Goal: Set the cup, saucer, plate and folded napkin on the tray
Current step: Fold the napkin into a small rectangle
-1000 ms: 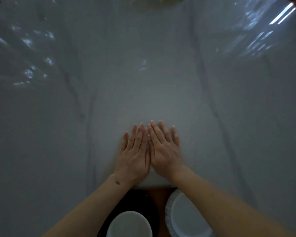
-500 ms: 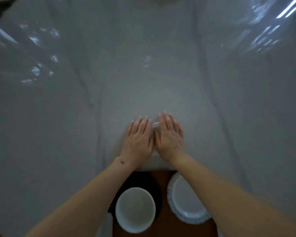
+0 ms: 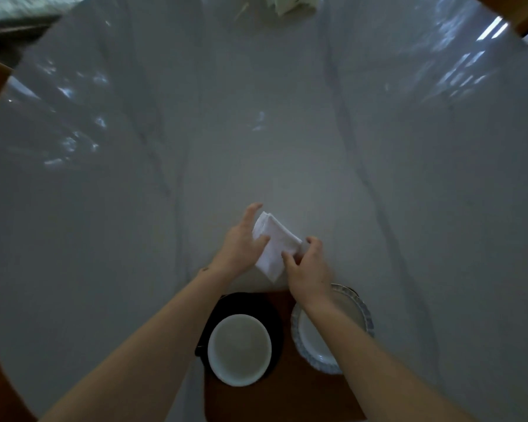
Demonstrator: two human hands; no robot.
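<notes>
Where both palms had pressed flat on the worktop point(image 3: 287, 117) a second before, the left hand point(image 3: 241, 243) and right hand point(image 3: 310, 269) now held the folded napkin point(image 3: 273, 246) lifted and tilted. Left grip: thumb over the near face, fingers behind. Right grip: pinched on the right edge. Folding looked finished. Cup point(image 3: 239, 348) sat on dark saucer point(image 3: 275, 318), plate point(image 3: 360, 312) just beside, both on the brown tray point(image 3: 287, 397) at the near edge. Judged napkin the last item; bare tray between and below the dishes seemed the likely spot.
</notes>
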